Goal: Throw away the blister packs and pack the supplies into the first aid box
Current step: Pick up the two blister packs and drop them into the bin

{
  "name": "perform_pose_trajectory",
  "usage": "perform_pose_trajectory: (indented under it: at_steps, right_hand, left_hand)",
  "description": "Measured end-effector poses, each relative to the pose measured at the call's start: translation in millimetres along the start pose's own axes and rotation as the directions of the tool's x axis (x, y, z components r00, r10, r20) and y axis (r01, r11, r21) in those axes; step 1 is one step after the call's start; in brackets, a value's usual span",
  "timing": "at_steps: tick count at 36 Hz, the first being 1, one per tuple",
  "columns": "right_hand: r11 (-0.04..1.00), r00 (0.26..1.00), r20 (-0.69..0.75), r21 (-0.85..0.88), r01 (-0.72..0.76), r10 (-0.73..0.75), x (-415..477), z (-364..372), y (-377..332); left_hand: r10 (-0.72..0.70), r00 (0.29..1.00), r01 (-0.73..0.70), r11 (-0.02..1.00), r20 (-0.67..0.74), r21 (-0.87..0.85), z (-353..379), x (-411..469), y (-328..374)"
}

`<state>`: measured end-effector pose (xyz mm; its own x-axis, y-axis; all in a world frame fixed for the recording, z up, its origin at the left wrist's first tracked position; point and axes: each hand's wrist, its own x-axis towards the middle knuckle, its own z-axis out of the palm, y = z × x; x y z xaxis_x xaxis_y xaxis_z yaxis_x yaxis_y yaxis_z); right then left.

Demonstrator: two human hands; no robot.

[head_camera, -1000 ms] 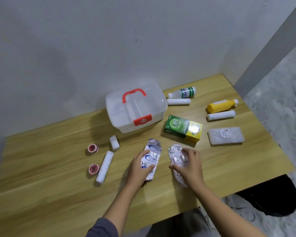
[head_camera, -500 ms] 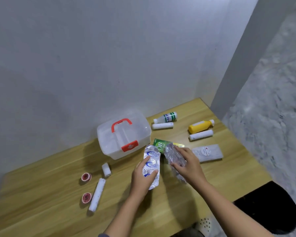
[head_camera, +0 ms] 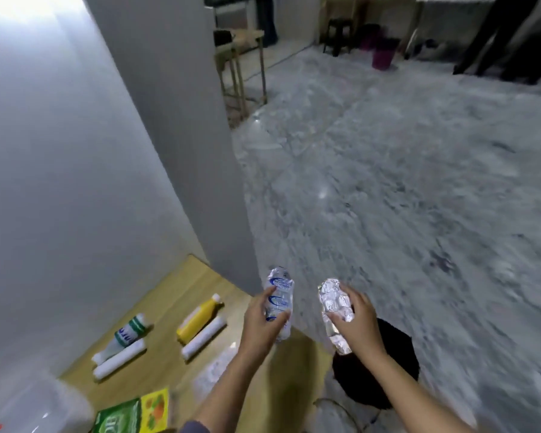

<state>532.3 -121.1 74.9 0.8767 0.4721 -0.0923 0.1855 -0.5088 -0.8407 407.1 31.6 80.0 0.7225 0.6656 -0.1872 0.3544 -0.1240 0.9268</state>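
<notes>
My left hand (head_camera: 260, 320) grips a silver blister pack with blue print (head_camera: 279, 298), held upright past the table's right edge. A plain silver blister pack (head_camera: 333, 307) is held in my right hand (head_camera: 358, 326), above a black bin (head_camera: 394, 357) on the floor. At the bottom left corner, the clear first aid box (head_camera: 41, 404) with a red latch stands on the wooden table (head_camera: 169, 295). The green and yellow carton (head_camera: 135, 415), green-labelled bottle (head_camera: 127, 334), yellow bottle (head_camera: 199, 318), two white rolls (head_camera: 119, 359) (head_camera: 204, 337) and a white pad (head_camera: 213, 368) lie on the table.
A grey wall corner (head_camera: 200, 151) rises just behind the table's far right end. Grey marble floor (head_camera: 419, 198) spreads to the right. Far off stand a wooden table frame (head_camera: 242, 67), a dark stool (head_camera: 338, 35) and a pink bucket (head_camera: 382, 57).
Both hands lifted the blister packs off the table and carried them right, out over the black bin. My view swung right and up toward the floor.
</notes>
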Motion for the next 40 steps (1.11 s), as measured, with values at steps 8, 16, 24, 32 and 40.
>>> perform_pose_trajectory:
  at_steps: [8,16,24,32,40]
  right_hand:
    - [0.940,0.923,-0.176,0.054,-0.338,0.342,17.3,-61.1,131.0]
    - [0.835,0.816,-0.181,0.104,-0.540,0.550,32.1,-57.4,225.3]
    - [0.769,0.748,-0.179,0.191,-0.610,0.639,56.1,-40.4,276.7]
    - [0.754,0.754,-0.016,0.015,-0.657,0.657,52.3,-47.6,269.0]
    - [0.838,0.857,0.090,-0.284,-0.466,0.508,58.3,-76.5,198.5]
  left_hand:
    - [-0.059,0.937,0.015,0.992,0.345,0.128,158.7,70.6,-0.8]
    - [-0.238,0.834,0.109,0.955,0.497,0.275,266.9,104.3,-59.0]
    - [-0.321,0.743,0.069,0.910,0.588,0.409,310.3,122.5,-101.2]
    - [-0.385,0.656,-0.078,0.821,0.649,0.566,295.3,120.1,-84.5]
    - [-0.231,0.772,-0.407,0.535,0.592,0.740,232.7,125.3,-23.7]
